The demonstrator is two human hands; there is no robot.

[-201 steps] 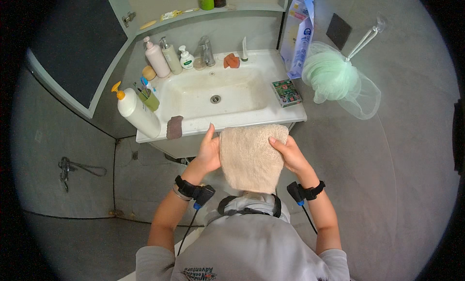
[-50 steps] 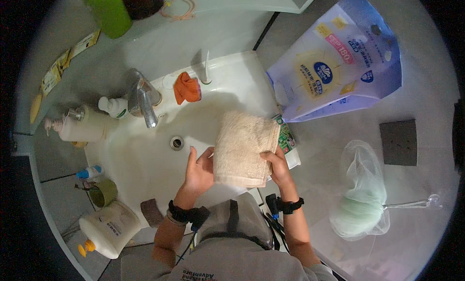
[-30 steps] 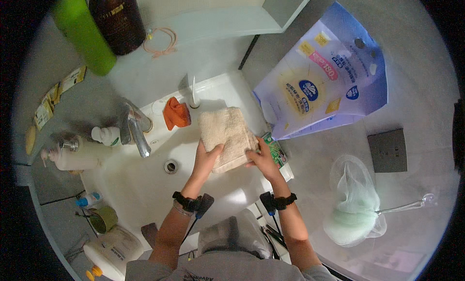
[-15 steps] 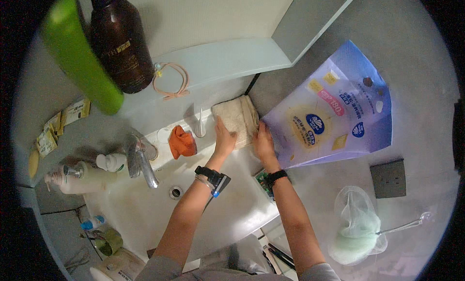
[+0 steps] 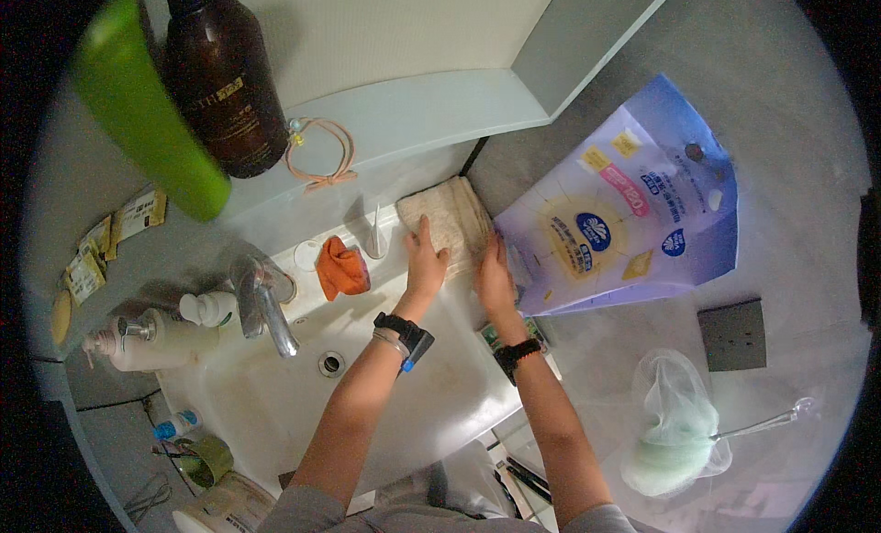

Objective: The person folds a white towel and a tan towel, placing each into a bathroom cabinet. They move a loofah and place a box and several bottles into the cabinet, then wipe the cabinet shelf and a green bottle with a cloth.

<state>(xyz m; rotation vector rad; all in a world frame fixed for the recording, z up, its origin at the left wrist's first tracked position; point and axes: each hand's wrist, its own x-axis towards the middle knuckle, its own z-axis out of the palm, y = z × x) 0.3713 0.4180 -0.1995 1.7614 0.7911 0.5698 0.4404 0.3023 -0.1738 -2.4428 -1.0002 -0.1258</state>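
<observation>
A folded beige towel (image 5: 447, 219) lies at the far right corner of the sink's back ledge. Against its near left side rests my left hand (image 5: 426, 265), thumb and fingers apart and gripping nothing. My right hand (image 5: 496, 278) is stretched along the towel's right edge, between it and a large purple package (image 5: 569, 225); its fingers look straight and its palm is partly hidden. Left of the towel, a crumpled orange cloth (image 5: 343, 270) sits on the ledge beside a small upright white hook-like piece (image 5: 375, 239).
The white sink (image 5: 440, 372) has a metal faucet (image 5: 264, 303) and pump bottles (image 5: 151, 336) at its left. A shelf (image 5: 431, 111) above holds a dark brown bottle (image 5: 225, 83), a green tube (image 5: 151, 111) and a hair tie (image 5: 323, 155). A mesh bath puff (image 5: 677, 437) hangs at right.
My left thumb and fingers have spread wider beside the towel. My right hand has shifted slightly nearer and straightened along the towel's edge. The towel itself has hardly moved.
</observation>
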